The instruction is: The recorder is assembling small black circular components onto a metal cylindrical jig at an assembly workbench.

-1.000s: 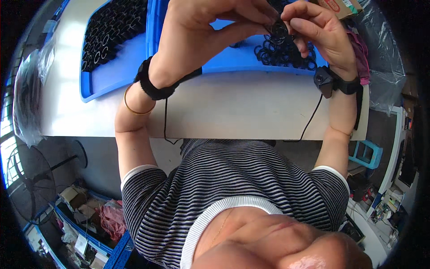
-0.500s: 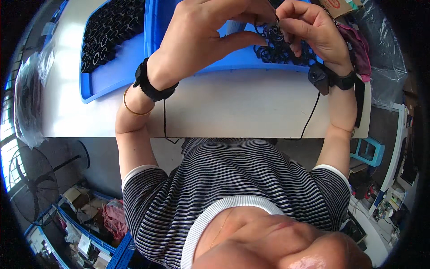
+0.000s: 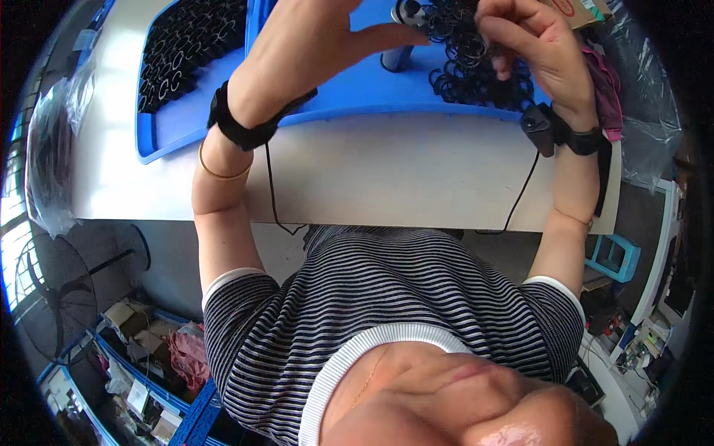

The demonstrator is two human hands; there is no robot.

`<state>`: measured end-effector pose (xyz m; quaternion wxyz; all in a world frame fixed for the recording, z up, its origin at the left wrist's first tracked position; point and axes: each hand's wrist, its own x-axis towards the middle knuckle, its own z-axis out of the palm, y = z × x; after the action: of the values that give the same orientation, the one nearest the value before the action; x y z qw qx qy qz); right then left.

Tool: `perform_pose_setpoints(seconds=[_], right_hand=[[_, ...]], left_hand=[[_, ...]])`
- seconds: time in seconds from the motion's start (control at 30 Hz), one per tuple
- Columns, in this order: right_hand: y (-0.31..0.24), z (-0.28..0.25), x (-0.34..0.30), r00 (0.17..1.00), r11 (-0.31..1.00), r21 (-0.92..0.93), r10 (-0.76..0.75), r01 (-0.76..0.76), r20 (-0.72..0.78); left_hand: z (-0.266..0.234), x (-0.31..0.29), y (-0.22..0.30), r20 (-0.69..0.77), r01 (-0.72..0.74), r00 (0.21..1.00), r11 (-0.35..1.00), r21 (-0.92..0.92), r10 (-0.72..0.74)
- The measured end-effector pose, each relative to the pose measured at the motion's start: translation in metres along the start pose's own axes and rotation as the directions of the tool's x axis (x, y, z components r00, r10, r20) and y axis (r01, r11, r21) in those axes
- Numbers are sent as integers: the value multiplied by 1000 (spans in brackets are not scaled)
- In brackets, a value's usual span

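My left hand [image 3: 305, 52] is over the blue tray [image 3: 357, 110], its thumb stretched out to the right; the upper edge cuts off its other fingers. Beside that thumb is a short grey cylinder [image 3: 396, 58], with a dark ring [image 3: 407, 12] at its top. Loose black rings [image 3: 476, 85] lie heaped in the tray's right part. Above the heap, my right hand [image 3: 539, 48] has its thumb and fingers curled together in a pinch. Something dark shows at those fingertips, too small to make out against the rings.
At the left, a second blue tray [image 3: 175, 141] holds rows of black rings [image 3: 190, 48] standing close together. A cardboard box [image 3: 576, 11] and maroon cloth [image 3: 606, 89] are at the right. Clear plastic sheeting [image 3: 52, 163] hangs over the white table's [image 3: 387, 175] left end. Black cords run from both wristbands.
My hands have moved apart, the left one up and left, the right one slightly right. The grey cylinder and its ring now show between them.
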<state>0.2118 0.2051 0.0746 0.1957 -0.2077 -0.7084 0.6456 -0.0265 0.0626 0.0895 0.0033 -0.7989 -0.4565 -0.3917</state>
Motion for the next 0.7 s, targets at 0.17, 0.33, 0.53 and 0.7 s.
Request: perform_pose_setpoints(seconds=[0.17,0.33,0.53,0.7], right_hand=[[1,-8,-1,995,995,5,-97,97,-30],[0,-8,-2,998,998,31,-56,57,-7],[-2,-9,-2,999,998,39,-45,44,7],[-4,-7,-3,1000,1000,15,-12,13,-7]], left_hand=[[8,-3,-19,16,75,997,990,-122,-73],[17,-6,-28,56,150,988,983,-109,-145],[15,-5,-25,48,162,986,981,-111,-158],[12,-3,-18,93,234,969,970,-64,-228]])
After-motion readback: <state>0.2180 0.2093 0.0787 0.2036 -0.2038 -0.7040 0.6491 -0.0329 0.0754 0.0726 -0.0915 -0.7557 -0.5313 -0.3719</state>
